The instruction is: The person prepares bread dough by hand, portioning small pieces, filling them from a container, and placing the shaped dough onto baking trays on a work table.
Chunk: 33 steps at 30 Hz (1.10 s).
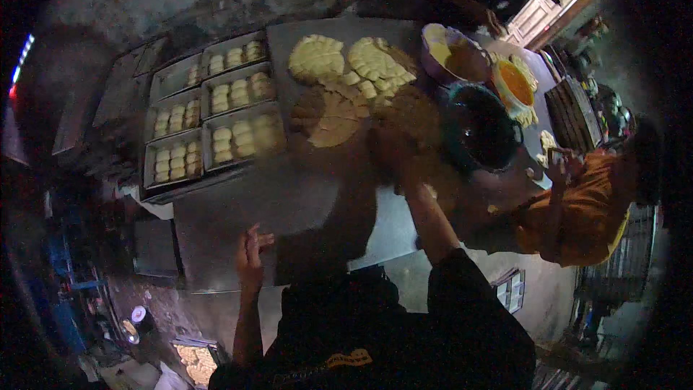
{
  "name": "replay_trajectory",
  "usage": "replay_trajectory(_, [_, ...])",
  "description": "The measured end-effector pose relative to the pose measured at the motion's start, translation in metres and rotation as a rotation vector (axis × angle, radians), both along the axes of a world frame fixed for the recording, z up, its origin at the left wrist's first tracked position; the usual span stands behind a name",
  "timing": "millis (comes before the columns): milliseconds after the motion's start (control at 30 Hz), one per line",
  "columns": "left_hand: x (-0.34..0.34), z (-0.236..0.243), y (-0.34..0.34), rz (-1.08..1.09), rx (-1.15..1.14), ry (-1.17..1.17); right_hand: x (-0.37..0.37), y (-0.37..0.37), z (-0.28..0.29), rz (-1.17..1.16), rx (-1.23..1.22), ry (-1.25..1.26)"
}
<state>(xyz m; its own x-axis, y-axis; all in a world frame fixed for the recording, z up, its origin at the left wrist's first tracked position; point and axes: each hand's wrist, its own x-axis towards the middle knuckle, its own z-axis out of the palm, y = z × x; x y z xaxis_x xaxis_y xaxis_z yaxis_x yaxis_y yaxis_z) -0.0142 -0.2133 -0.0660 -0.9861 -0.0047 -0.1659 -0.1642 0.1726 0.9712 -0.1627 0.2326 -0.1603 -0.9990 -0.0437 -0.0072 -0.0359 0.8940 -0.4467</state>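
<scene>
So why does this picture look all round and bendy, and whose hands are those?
There's no robot here, just a person. A wide, curvy camera on their head looks down, so straight edges bend. Their left hand is over the near edge of the table, with nothing to be seen in it. Their right hand reaches forward by the dough, but it's too dark and blurry to tell whether it holds anything. On the left are metal pans with dough pieces inside. On the right, someone in orange is beside the table too.
</scene>
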Motion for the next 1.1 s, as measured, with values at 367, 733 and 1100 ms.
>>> replay_trajectory(367, [0.027,0.012,0.186,-0.059,0.267,0.086,0.173,-0.101,0.133,-0.004,-0.626,0.080])
replay_trajectory(733, [0.024,0.066,0.300,-0.658,-0.258,0.815,0.232,0.022,0.174,-0.190,-0.978,-0.033])
replay_trajectory(1100, [0.040,0.044,0.365,-0.726,0.419,0.814,0.253,0.067,0.180,0.248,-1.646,-0.592])
